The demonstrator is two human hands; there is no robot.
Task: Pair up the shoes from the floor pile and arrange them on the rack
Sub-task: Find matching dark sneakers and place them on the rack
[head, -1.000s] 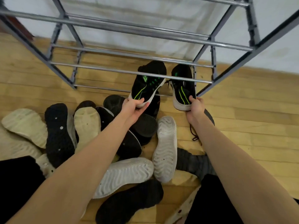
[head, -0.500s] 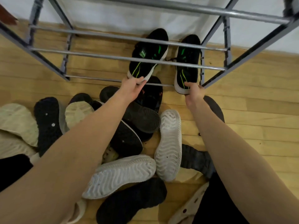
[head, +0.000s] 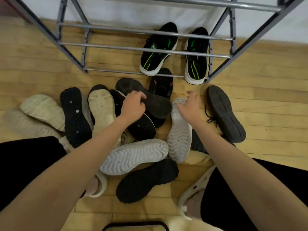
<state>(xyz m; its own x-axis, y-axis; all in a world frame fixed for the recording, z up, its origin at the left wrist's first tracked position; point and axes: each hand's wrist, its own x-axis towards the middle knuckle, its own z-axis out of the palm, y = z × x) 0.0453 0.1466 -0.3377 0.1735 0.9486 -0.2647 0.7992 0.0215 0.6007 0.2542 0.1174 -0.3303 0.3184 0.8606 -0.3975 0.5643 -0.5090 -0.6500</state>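
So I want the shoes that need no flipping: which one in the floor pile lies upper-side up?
The black shoe with orange marks, just before the rack's front bar. The rest of the pile shows soles.

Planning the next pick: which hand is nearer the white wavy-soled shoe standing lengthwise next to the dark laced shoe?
Right. The right hand is over the toe end of the white wavy-soled shoe, fingers spread. The left hand is off to its left, on a dark upturned sole.
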